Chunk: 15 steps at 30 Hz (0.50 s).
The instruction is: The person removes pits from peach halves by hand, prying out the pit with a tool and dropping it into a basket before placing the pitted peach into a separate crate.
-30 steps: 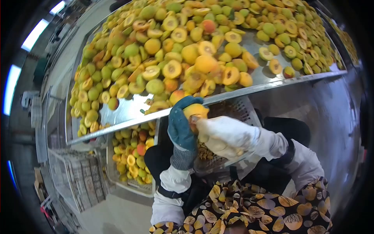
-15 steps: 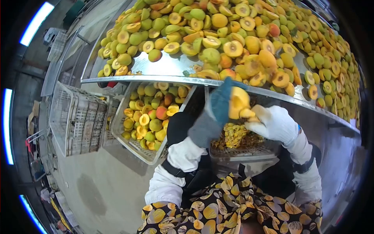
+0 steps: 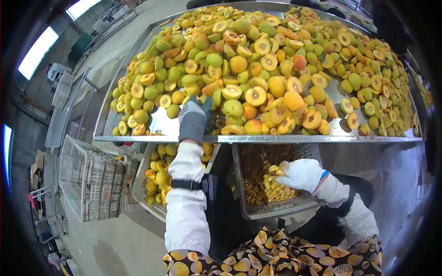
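My left hand point(image 3: 193, 118), in a grey and blue glove, reaches over the near edge of the metal table point(image 3: 267, 138). It is among halved yellow peaches point(image 3: 256, 96), many with the pit still in the flesh. Its visible fingers look apart, and the fruit partly hides their tips. My right hand point(image 3: 301, 175), in a white glove with stained fingertips, hovers above a crate point(image 3: 258, 212) of peach pits and scraps point(image 3: 276, 189). Its fingers are pinched together, and what they hold, if anything, cannot be made out.
Under the table, left of the pit crate, a crate of peach halves point(image 3: 159, 175) is partly covered by my left arm. Stacked plastic crates point(image 3: 99, 184) stand further left on the concrete floor. The table's raised metal rim runs between me and the fruit.
My left hand has gone from beside my right hand, where it held a peach, up to the fruit pile. That peach is out of it. My right hand has lowered over the pits.
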Available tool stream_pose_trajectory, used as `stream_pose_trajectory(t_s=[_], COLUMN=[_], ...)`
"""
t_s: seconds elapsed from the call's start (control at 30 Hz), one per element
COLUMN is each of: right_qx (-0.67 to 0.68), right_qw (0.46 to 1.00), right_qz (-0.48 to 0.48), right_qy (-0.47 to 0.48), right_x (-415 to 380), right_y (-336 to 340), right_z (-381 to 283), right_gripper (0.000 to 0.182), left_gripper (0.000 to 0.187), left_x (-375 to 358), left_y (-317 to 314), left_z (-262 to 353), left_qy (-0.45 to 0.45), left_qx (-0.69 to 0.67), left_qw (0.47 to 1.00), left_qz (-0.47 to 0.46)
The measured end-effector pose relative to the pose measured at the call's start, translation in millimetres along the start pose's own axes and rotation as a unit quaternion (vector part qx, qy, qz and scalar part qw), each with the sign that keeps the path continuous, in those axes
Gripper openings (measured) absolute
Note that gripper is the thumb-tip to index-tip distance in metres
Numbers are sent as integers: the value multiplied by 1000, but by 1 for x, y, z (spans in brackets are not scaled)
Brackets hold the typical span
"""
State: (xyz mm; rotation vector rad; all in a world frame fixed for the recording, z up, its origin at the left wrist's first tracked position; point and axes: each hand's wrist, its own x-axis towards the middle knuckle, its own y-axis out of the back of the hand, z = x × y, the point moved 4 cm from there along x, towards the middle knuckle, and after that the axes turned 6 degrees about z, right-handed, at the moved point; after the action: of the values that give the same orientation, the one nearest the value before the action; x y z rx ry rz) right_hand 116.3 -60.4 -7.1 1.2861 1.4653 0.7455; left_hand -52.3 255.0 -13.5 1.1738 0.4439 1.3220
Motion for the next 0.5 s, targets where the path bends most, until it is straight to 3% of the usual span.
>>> stream_pose_trajectory(t_s=[0.03, 0.17, 0.23, 0.27, 0.3, 0.37, 0.43, 0.5], right_qx=[12, 122, 227, 410, 510, 685, 725, 688], right_qw=[1000, 992, 973, 906, 854, 719, 677, 720], right_qz=[0, 2, 44, -50, -68, -100, -101, -64], right_qy=[-8, -16, -6, -92, -84, -70, -77, -66], right_x=[1, -2, 1, -3, -2, -7, -11, -8], right_y=[1, 2, 9, 34, 40, 46, 61, 58], right_z=[0, 2, 3, -10, -17, -27, -39, -36], right_gripper=[48, 52, 52, 49, 48, 47, 47, 50], left_gripper=[59, 45, 49, 49, 49, 49, 48, 45], left_x=[10, 32, 9, -8, -32, -77, -112, -137], left_y=[-24, -50, -33, -12, 9, 26, 17, 29], left_z=[-1, -22, -25, -13, 6, 50, 79, 114], left_qy=[1, 5, 28, 97, 168, 65, 88, 147], left_qx=[3, -99, -258, -365, -464, -637, -677, -712], left_qw=[999, 993, 966, 924, 864, 760, 703, 648], left_qz=[-50, -62, -19, -56, -95, -113, -200, -226])
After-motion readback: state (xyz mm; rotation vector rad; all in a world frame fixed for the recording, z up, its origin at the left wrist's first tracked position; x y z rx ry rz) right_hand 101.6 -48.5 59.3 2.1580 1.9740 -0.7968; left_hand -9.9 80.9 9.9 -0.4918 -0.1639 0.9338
